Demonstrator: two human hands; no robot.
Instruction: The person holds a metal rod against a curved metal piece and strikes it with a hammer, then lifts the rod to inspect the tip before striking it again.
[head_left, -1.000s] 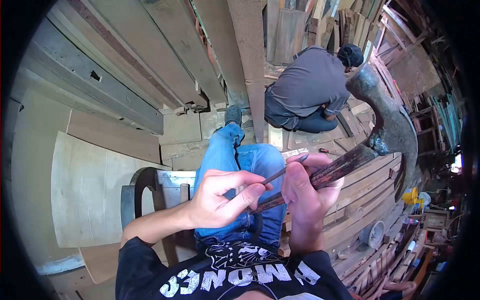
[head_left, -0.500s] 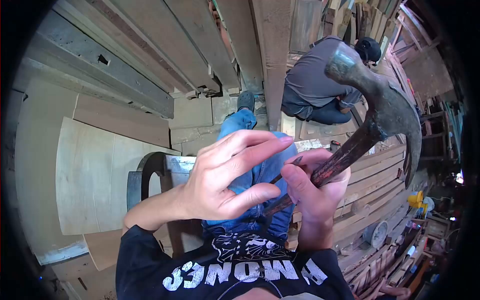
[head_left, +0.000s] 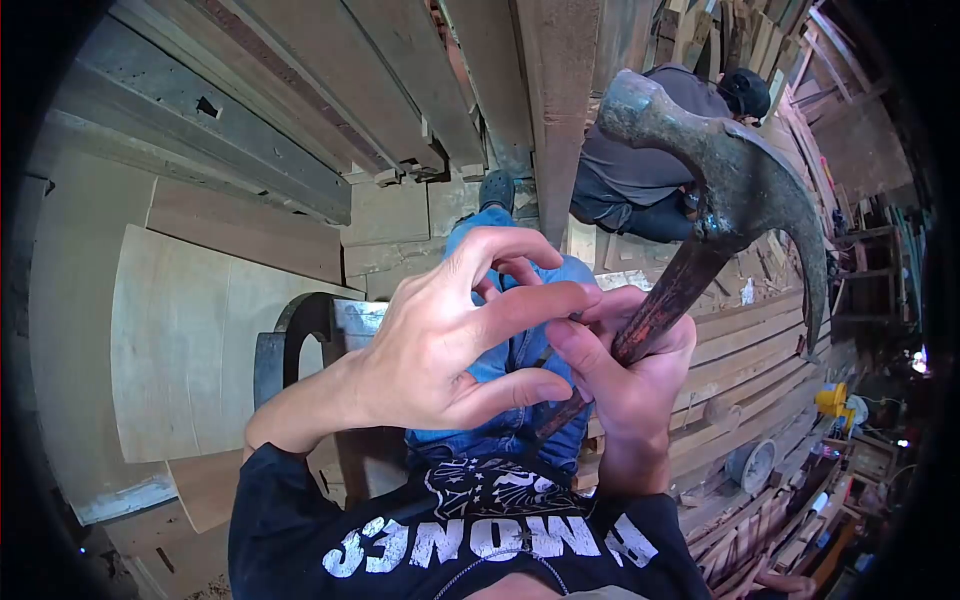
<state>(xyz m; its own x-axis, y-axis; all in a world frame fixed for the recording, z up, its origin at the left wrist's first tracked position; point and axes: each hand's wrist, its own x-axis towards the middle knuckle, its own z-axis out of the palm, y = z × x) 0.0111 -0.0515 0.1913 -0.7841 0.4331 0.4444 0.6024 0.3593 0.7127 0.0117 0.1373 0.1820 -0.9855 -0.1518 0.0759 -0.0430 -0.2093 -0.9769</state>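
Observation:
A claw hammer with a worn dark metal head (head_left: 730,170) and a reddish-brown handle (head_left: 672,300) stands tilted in front of me, head up. My right hand (head_left: 635,370) is closed round the handle, and its thumb and forefinger also pinch a small thin dark piece, mostly hidden. My left hand (head_left: 450,335) is beside it with fingers bent and apart; its index fingertip touches or nearly touches the pinched piece. Behind both hands are my blue jeans (head_left: 490,375).
A person in a grey shirt (head_left: 630,160) crouches at the upper right. Wooden slats (head_left: 740,370) run along the right. Long boards (head_left: 300,90) fill the upper left, above a pale curved panel (head_left: 190,350). A yellow object (head_left: 830,400) lies far right.
The hammer head has shifted left and slightly down in view. My left index fingertip has come closer to my right thumb and forefinger, and its other fingers are more bent.

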